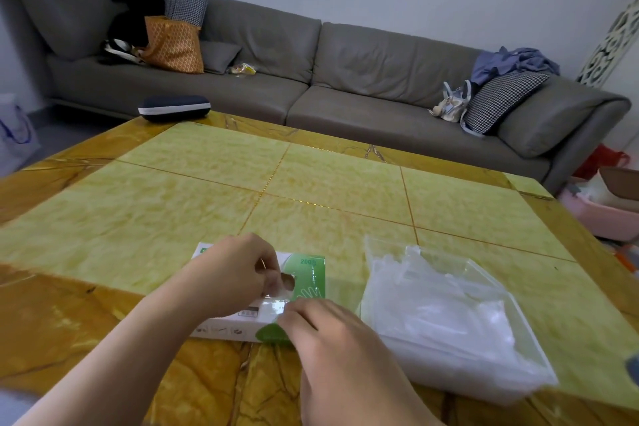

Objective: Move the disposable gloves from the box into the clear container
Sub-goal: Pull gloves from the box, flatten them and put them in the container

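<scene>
Over the box [311, 273], both hands' grip pinches a clear glove [275, 303].

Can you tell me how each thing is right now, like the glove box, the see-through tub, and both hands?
glove box: lying flat on the table, opening on top
clear glove: partly out of the box, pinched by both hands
left hand: fingers curled, pinching the glove
right hand: grip on the glove's near edge
clear container: open, holding a heap of gloves
dark case: closed, at the table's far edge

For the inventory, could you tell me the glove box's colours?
White with green, seen in the head view: glove box.
</scene>
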A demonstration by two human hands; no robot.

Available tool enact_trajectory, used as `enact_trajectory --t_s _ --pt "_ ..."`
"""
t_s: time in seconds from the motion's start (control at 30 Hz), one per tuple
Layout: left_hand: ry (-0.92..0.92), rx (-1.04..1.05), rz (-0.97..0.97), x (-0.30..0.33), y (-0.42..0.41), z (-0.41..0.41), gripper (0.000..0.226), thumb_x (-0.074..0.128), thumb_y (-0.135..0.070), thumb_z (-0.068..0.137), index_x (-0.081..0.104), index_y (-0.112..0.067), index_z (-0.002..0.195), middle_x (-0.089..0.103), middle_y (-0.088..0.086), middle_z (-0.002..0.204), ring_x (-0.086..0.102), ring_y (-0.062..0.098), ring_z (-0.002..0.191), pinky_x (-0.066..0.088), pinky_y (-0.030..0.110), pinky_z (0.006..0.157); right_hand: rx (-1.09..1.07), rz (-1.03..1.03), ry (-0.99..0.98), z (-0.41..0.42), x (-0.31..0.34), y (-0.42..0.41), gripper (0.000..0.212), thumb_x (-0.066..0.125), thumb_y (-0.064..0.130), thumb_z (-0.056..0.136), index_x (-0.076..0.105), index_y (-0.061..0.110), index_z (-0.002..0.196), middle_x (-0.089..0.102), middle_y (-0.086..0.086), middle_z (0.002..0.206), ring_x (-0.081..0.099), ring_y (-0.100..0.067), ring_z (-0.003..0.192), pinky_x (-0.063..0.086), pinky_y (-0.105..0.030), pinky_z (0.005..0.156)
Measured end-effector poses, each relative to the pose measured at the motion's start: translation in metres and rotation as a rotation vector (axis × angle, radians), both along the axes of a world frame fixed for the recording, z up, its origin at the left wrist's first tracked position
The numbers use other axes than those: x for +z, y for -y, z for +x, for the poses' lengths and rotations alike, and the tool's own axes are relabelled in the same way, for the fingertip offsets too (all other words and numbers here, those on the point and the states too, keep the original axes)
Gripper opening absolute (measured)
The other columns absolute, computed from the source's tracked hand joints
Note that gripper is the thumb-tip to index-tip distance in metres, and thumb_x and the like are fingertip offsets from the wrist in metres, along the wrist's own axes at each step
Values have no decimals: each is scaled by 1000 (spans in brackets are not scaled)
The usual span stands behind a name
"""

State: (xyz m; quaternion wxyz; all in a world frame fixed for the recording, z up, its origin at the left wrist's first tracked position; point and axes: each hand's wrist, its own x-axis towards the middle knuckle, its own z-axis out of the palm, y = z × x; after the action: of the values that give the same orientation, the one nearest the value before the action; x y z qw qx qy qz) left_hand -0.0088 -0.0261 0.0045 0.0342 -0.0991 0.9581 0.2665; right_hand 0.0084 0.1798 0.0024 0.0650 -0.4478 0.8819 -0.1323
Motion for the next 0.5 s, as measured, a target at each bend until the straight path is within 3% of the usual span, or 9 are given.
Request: enact_trajectory --t_s 0.13,0.33,0.5 --pt "-114 91 -59 -3 -3 0 28 57 -18 93 70 -28 70 72 -11 70 67 10 60 61 40 59 -10 -15 -8 1 0 -2 63 55 9 91 45 29 150 39 14 151 35 -13 142 38 -30 112" --pt "-205 173 -132 -2 -6 1 18 51 -19 100 62 -28 90 69 -10 84 63 11 60 52 29 50 -8 -4 8 3 5 -3 64 54 9 93 44 29 153 36 15 155 30 -11 145 32 -28 116" --pt "-270 217 42 0 0 2 17 50 -25 102 62 -26 90 71 -7 81 59 12 54 50 28 47 -5 -5 1 2 3 -5 63 54 10 92 45 29 152 37 15 154 31 -11 145 33 -28 115"
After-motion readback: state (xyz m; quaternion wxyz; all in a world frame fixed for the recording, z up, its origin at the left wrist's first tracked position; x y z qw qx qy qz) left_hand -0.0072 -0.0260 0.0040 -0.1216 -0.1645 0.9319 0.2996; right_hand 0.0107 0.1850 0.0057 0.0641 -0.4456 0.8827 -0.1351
